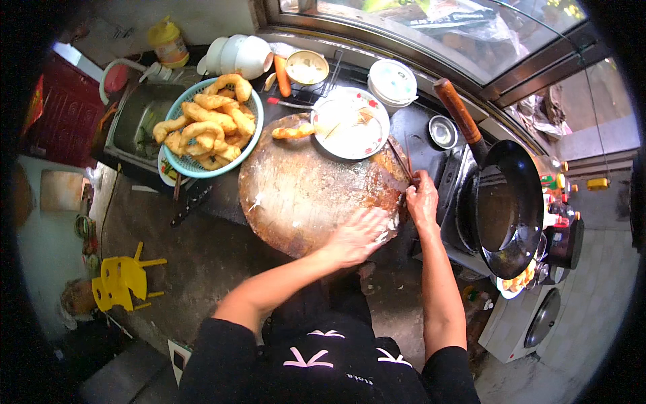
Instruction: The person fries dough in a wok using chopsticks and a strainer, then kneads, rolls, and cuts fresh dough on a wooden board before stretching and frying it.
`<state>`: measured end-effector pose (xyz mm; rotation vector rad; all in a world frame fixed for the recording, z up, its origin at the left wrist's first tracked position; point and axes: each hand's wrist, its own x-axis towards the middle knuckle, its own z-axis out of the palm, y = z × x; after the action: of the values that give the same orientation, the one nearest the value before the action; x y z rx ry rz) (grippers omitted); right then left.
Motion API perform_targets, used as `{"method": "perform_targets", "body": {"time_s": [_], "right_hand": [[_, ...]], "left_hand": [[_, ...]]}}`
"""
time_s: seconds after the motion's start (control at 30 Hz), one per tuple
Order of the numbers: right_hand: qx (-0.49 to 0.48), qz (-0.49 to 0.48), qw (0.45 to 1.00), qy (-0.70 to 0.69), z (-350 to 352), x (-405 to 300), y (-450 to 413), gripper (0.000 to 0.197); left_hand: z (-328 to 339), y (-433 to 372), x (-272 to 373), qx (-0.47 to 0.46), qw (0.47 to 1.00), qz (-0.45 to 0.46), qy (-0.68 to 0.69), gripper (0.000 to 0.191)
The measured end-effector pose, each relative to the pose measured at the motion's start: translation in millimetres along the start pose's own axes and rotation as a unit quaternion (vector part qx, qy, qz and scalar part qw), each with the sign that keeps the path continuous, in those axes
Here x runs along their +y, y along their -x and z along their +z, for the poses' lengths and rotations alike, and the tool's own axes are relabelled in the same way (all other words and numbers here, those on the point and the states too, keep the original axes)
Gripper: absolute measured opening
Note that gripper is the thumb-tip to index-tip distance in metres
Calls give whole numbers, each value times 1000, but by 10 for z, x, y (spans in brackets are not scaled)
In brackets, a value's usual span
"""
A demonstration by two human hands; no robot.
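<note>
My left hand [364,233], blurred, is spread palm down over the lower right of a round wooden chopping board [308,192], and white residue shows beside its fingers. At the board's right edge my right hand [422,198] grips thin brown chopsticks [399,157] that point away from me. On the far part of the board rests a white enamel plate [352,123] with a red flower rim. One fried dough stick [292,132] lies just left of that plate. Left of the board, a light blue plastic basket [259,118] is heaped with several fried dough pieces [207,121].
A black wok [535,212] with a wooden handle [458,111] stands on the stove at right. A small metal bowl [443,132], stacked lidded containers [392,83], a carrot [282,76] and a yellowish bowl [307,67] line the back. A knife [192,206] lies below the basket, near the sink [144,121].
</note>
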<state>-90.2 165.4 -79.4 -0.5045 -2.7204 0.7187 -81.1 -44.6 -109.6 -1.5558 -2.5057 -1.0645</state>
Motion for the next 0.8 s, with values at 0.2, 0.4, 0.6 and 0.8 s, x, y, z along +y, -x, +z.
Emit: {"method": "perform_targets", "body": {"time_s": [0.2,0.4,0.6,0.8], "right_hand": [[3,87,992,-86,10,138,284,32],[-29,107,991,-75,141,487,583,33],[-3,-151,985,79,-25,-200,429,38],[-178,-314,921,148,900,-1174,484,71]], "left_hand": [[-1243,858,-851,-21,912,-394,-114,50],[-655,1007,-55,-101,939,-271,-185,56],[-640,1047,-265,-95,965,-216,-116,53],[-881,1511,105,160,906,-384,74,64]]}}
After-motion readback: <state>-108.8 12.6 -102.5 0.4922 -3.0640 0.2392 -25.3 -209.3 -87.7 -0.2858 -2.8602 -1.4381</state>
